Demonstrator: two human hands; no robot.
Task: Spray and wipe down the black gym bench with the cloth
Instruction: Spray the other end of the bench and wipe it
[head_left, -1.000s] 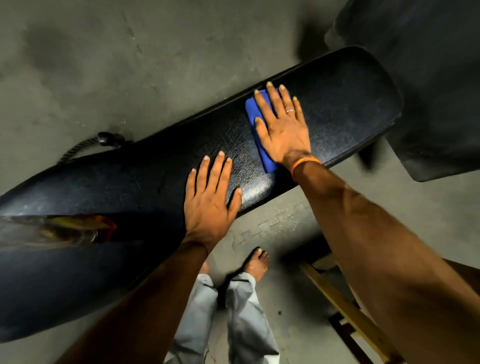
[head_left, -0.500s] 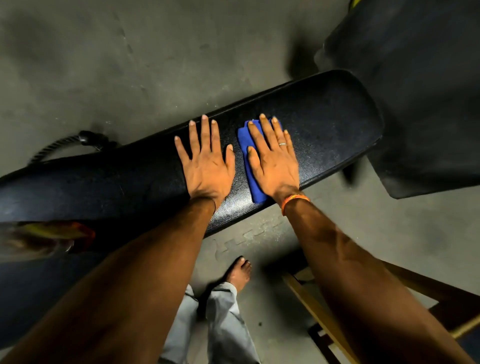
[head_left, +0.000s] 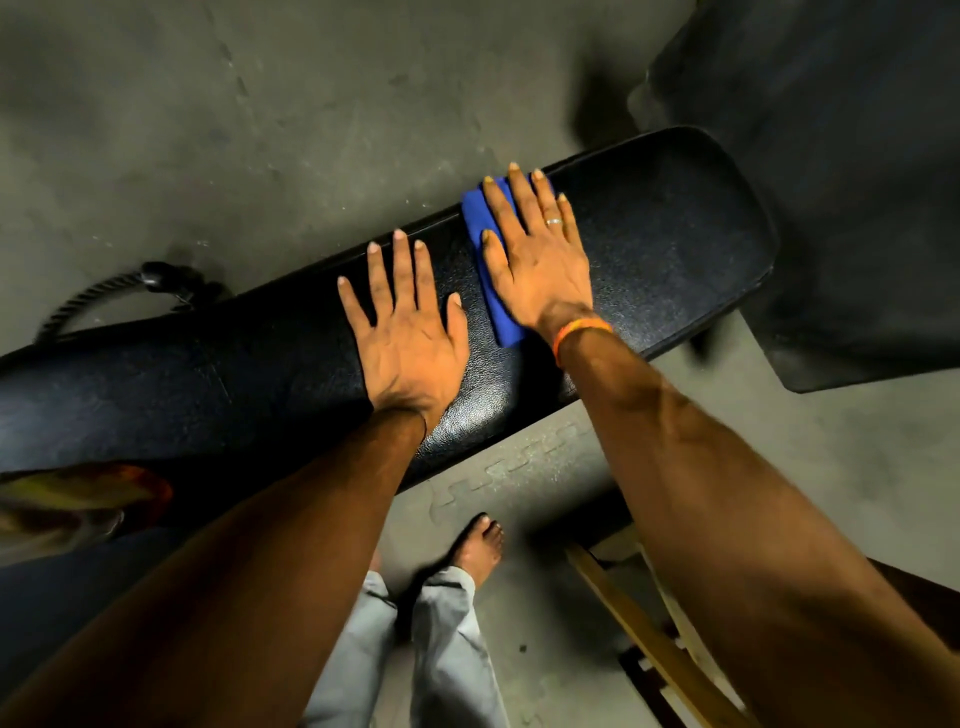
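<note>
Right hand (head_left: 535, 260): flat, fingers straight and spread, palm pressing the folded blue cloth (head_left: 475, 210) onto the pad.

Cloth: mostly under that palm, a strip showing on the thumb side, lying toward the bench's right end.

Left hand (head_left: 410, 338): flat, fingers spread, holding nothing, braced on bare pad just beside the cloth.

Black gym bench (head_left: 675, 234): runs diagonally across my view.

Blurred yellow-and-red object (head_left: 78, 493), left edge: I cannot tell whether it is the sprayer.

Progress, my judgement: wiping is under way. I cannot tell which stretches are finished. The rounded right end and the long left stretch likely remain.
</note>
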